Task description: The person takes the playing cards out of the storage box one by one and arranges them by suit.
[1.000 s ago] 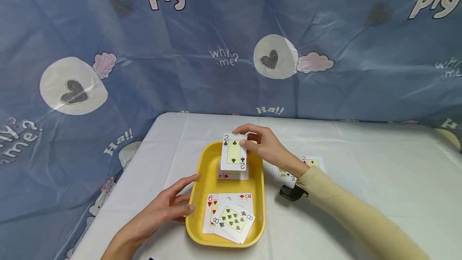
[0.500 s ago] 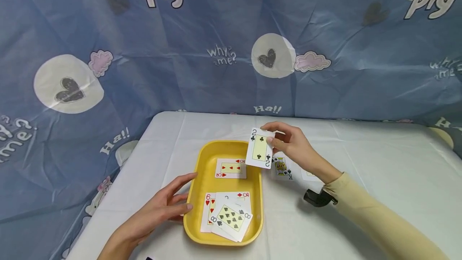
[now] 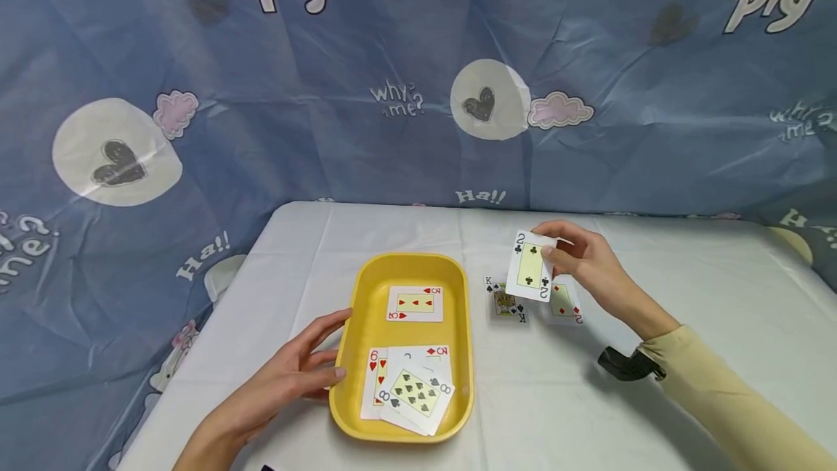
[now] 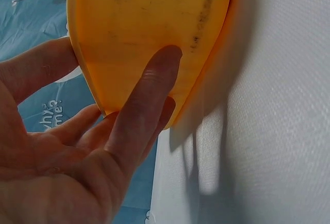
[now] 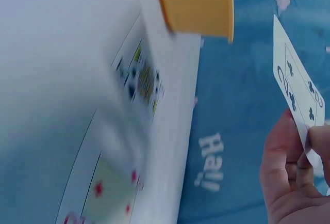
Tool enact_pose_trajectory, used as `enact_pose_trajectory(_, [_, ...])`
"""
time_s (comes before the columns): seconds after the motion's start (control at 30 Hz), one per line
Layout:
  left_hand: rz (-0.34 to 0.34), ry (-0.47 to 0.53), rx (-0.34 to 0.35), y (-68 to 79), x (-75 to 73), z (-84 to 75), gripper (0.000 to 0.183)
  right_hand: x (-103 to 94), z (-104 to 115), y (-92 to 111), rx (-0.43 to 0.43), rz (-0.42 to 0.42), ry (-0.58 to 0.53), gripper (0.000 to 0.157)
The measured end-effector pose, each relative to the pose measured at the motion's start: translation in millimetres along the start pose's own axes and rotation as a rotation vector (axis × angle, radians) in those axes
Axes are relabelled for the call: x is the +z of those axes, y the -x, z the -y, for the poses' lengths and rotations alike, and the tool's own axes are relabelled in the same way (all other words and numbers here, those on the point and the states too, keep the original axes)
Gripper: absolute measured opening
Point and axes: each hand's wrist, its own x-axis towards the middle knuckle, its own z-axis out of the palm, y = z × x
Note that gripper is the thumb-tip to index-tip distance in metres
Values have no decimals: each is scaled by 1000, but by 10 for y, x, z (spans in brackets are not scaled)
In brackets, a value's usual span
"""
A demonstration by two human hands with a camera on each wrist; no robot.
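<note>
Though earlier over tray (image 3: 410,335), two of clubs (image 3: 530,267) now rightward.

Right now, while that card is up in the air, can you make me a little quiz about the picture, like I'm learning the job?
1. Which card does the right hand hold?
A: the three of hearts
B: the two of clubs
C: the six of hearts

2. True or false: the left hand holds the eight of spades.

3. Fill the gap: on the white table, the two of diamonds lies next to the ____ of spades.

Key:
1. B.
2. False. That card lies in the yellow tray, and the left hand only touches the tray's side.
3. King.
</note>
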Motion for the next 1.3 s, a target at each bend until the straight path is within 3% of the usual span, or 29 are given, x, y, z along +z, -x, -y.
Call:
enact_pose_trajectory(0.4, [-4,-2,-15,-3,4,-16,74,-490,-243,193,83,-76,107,30])
enact_pose_trajectory(0.77, [-6,5,-19,-15,0,-10,74,-898,-460,400,129,-47,405,34])
enact_pose_trajectory(1.13, [-21,3,-41,-19,-3,-2,73,-1026,-663,443,131,-27,716,25])
enact_pose_trajectory(1.3, [-23,0,-39,-23,2,-7,74,-1035,-663,443,146,-24,765,25])
